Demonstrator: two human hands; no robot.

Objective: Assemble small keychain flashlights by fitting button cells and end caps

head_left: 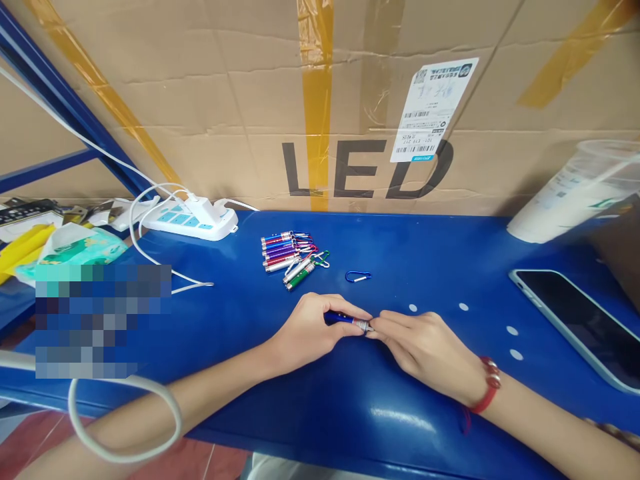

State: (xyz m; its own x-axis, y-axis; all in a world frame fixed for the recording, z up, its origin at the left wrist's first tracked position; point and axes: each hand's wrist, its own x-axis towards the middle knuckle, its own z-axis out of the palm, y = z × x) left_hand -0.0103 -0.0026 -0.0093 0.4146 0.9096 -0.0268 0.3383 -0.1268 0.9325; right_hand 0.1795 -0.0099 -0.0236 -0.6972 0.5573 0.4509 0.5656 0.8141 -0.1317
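My left hand (pixel 310 328) is closed around a small blue keychain flashlight (pixel 345 319), which lies just above the blue table (pixel 350 400). My right hand (pixel 425 347), with a red bracelet at the wrist, pinches the flashlight's silver end with its fingertips. Behind the hands lies a pile of several small coloured flashlights (pixel 290 255) with clips. A loose blue carabiner clip (pixel 358 276) rests to the right of the pile.
A white power strip (pixel 193 218) with cables sits at the back left. A phone (pixel 583 323) lies face up at the right, and a tipped plastic cup (pixel 570 193) behind it. A cardboard box (pixel 350 100) marked LED walls the back. Small white discs (pixel 512 331) dot the table.
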